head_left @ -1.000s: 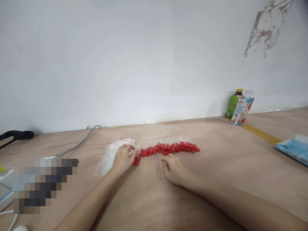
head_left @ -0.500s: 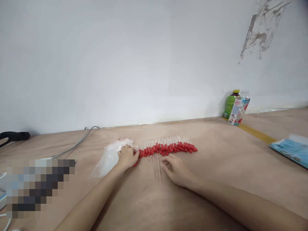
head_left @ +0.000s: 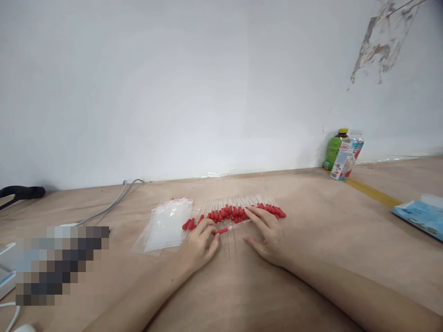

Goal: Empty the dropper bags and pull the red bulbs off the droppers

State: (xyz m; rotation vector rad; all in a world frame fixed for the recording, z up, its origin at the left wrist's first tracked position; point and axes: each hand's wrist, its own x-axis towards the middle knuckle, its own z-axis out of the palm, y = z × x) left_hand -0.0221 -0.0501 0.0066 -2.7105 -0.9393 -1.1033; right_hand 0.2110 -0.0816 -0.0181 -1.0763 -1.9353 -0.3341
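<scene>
A row of clear droppers with red rubber bulbs [head_left: 238, 212] lies across the brown table [head_left: 311, 240]. My left hand [head_left: 200, 244] is pinched on one red-bulbed dropper [head_left: 221, 230], just in front of the row's left end. Two loose red bulbs [head_left: 188, 224] lie left of its fingers. My right hand [head_left: 265, 233] rests flat with fingers spread, its fingertips touching the bulbs in the middle of the row. A few bare clear tubes [head_left: 228, 242] lie between the two hands. A stack of clear zip bags [head_left: 166, 225] sits to the left.
Two drink bottles [head_left: 342, 150] stand against the white wall at the back right. A blue packet [head_left: 420, 216] lies at the right edge. Grey cables [head_left: 114, 205] run from the wall to the left. A blurred patch covers objects at the lower left.
My left hand has left the bag stack and moved right, pinching one dropper. My right hand has reached forward from the bare tubes onto the row of bulbs.
</scene>
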